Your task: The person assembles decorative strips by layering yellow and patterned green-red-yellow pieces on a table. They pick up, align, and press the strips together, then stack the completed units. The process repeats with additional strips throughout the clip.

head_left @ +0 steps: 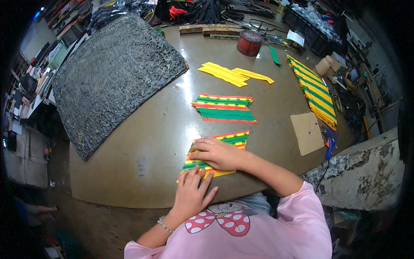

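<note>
A slanted piece of striped cloth [235, 139] in green, yellow and red lies near the front edge of the table. Across its middle rests my right hand [222, 154], palm down with the fingers stretched out to the left. My left hand [192, 190] touches the cloth's near left edge with spread fingertips. Both hands partly cover the piece. Farther back lies a second striped piece [225, 108], mostly green with red and yellow bands. Several yellow strips [224, 74] lie beyond that one.
A dark rough-surfaced slab [116, 77] covers the table's left side. On the right are a stack of yellow-green striped cloth [312, 93], a cardboard piece [307, 134] and a blue glue gun [330, 144]. A red tin [249, 43] and a green strip [274, 55] sit at the back.
</note>
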Action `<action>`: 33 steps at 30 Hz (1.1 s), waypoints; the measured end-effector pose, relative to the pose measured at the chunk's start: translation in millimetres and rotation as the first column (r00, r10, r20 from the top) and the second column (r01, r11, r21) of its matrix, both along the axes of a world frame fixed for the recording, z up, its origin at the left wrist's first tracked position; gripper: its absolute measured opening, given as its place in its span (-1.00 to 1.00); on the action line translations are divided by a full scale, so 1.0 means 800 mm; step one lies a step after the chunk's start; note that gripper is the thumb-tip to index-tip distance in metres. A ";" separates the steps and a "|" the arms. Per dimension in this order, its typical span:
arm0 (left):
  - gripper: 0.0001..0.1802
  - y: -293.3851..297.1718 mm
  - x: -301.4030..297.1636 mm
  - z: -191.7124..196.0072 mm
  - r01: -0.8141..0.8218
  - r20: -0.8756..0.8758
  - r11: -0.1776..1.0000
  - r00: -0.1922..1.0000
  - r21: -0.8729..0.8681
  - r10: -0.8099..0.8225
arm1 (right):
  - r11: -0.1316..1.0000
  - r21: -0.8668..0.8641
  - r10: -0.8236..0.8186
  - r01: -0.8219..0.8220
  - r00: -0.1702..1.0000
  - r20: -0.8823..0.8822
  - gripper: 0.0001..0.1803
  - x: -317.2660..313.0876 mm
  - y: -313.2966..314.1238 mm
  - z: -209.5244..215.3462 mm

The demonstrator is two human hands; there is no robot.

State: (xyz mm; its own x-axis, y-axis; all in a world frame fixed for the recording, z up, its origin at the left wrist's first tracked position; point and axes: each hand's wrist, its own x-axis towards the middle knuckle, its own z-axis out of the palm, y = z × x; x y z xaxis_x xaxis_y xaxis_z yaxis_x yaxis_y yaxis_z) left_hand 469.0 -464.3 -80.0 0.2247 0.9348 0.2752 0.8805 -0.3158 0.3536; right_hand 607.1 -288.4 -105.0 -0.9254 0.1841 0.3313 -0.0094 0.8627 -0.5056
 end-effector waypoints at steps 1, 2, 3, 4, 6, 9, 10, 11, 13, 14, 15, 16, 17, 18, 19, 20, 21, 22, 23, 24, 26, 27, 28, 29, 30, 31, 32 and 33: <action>-0.53 0.000 -0.003 0.001 0.042 0.065 0.999 0.997 0.020 -0.043 | 0.992 -0.083 -0.099 0.096 0.994 -0.038 -0.64 -0.003 0.011 0.004; -0.58 0.000 -0.004 0.002 0.068 0.097 0.997 0.993 0.032 -0.071 | 0.969 -0.168 -0.196 0.183 0.978 -0.065 -0.66 -0.001 0.024 0.010; -0.59 0.000 -0.008 0.005 0.085 0.119 0.996 0.989 0.008 -0.086 | 0.935 -0.249 -0.279 0.251 0.957 -0.081 -0.69 0.002 0.035 0.016; -0.60 0.001 -0.012 0.009 0.102 0.155 0.995 0.983 -0.004 -0.100 | 0.894 -0.203 -0.419 0.400 0.906 -0.062 -0.74 0.008 0.054 0.022; -0.64 0.008 -0.025 0.021 0.163 0.277 0.985 0.950 -0.054 -0.142 | 0.805 -0.150 -0.585 0.574 0.810 -0.037 -0.78 0.019 0.083 0.029; -0.68 0.045 -0.049 0.039 0.149 0.453 0.978 0.889 -0.146 -0.068 | 0.775 -0.103 -0.629 0.623 0.777 -0.037 -0.78 0.025 0.121 0.025; -0.72 0.069 -0.055 0.040 0.127 0.428 0.990 0.899 -0.063 -0.088 | 0.805 -0.074 -0.593 0.589 0.803 -0.065 -0.77 0.020 0.131 0.022; -0.71 0.097 -0.059 0.039 0.124 0.390 0.992 0.915 -0.030 -0.102 | 0.837 -0.041 -0.547 0.546 0.830 -0.106 -0.76 0.015 0.139 0.020; -0.69 0.153 -0.059 0.028 0.133 0.281 0.989 0.948 0.066 -0.147 | 0.873 0.011 -0.487 0.488 0.873 -0.007 -0.71 0.000 0.155 0.019; -0.68 0.180 -0.053 0.019 0.147 0.210 0.981 0.962 0.130 -0.172 | 0.901 0.043 -0.431 0.431 0.902 -0.010 -0.69 -0.005 0.161 0.020; -0.67 0.197 -0.048 0.010 0.161 0.130 0.969 0.974 0.188 -0.187 | 0.892 0.060 -0.452 0.448 0.888 0.083 -0.68 -0.008 0.165 0.022; -0.66 0.207 -0.046 0.001 0.162 0.123 0.968 0.975 0.190 -0.188 | 0.895 0.079 -0.446 0.439 0.885 0.133 -0.67 -0.010 0.167 0.024; -0.66 0.215 -0.044 -0.008 0.161 0.109 0.968 0.977 0.190 -0.184 | 0.896 0.099 -0.444 0.433 0.881 0.164 -0.66 -0.013 0.169 0.027; -0.65 0.220 -0.044 -0.016 0.159 0.085 0.974 0.981 0.158 -0.174 | 0.900 0.137 -0.434 0.413 0.880 0.195 -0.68 -0.013 0.166 0.029; -0.64 0.220 -0.044 -0.022 0.148 0.085 0.971 0.982 0.190 -0.166 | 0.894 0.180 -0.440 0.410 0.878 0.190 -0.69 -0.013 0.165 0.030; -0.62 0.219 -0.044 -0.027 0.137 0.077 0.973 0.985 0.186 -0.153 | 0.884 0.221 -0.451 0.412 0.875 0.174 -0.69 -0.013 0.161 0.030; -0.60 0.216 -0.045 -0.031 0.120 0.063 0.981 0.989 0.155 -0.131 | 0.878 0.253 -0.452 0.405 0.877 0.163 -0.70 -0.014 0.157 0.029; -0.61 0.214 -0.045 -0.034 0.118 0.076 0.979 0.988 0.166 -0.132 | 0.847 0.391 -0.451 0.360 0.877 0.169 -0.74 -0.015 0.152 0.027; -0.61 0.213 -0.044 -0.036 0.105 0.085 0.980 0.989 0.166 -0.121 | 0.824 0.421 -0.466 0.378 0.876 0.125 -0.78 -0.017 0.150 0.024; -0.61 0.213 -0.043 -0.037 0.096 0.094 0.982 0.989 0.166 -0.113 | 0.813 0.445 -0.469 0.375 0.875 0.121 -0.82 -0.019 0.150 0.020; -0.61 0.213 -0.041 -0.036 0.086 0.104 0.983 0.989 0.162 -0.103 | 0.802 0.377 -0.511 0.464 0.859 0.028 -0.85 -0.019 0.159 0.013; -0.62 0.214 -0.040 -0.035 0.085 0.107 0.983 0.989 0.161 -0.103 | 0.787 0.191 -0.598 0.587 0.801 0.003 -0.85 -0.016 0.168 0.010; -0.62 0.216 -0.039 -0.033 0.089 0.109 0.983 0.988 0.162 -0.108 | 0.719 -0.002 -0.695 0.695 0.719 -0.030 -0.84 -0.010 0.181 0.009; -0.63 0.217 -0.039 -0.031 0.095 0.111 0.982 0.987 0.165 -0.114 | 0.661 -0.185 -0.749 0.727 0.653 -0.112 -0.83 -0.001 0.194 0.008; -0.64 0.217 -0.039 -0.029 0.103 0.106 0.976 0.987 0.192 -0.125 | 0.488 -0.423 -0.857 0.764 0.512 -0.065 -0.85 0.015 0.211 0.012; -0.65 0.219 -0.040 -0.027 0.113 0.099 0.974 0.986 0.197 -0.135 | 0.405 -0.616 -0.897 0.676 0.424 -0.125 -0.86 0.037 0.228 0.020; -0.66 0.219 -0.040 -0.025 0.120 0.095 0.973 0.985 0.198 -0.141 | 0.316 -0.827 -0.936 0.465 0.298 -0.190 -0.86 0.065 0.238 0.029; -0.67 0.220 -0.040 -0.023 0.121 0.093 0.973 0.986 0.195 -0.141 | 0.253 -0.953 -0.962 0.166 0.144 -0.230 -0.85 0.096 0.244 0.041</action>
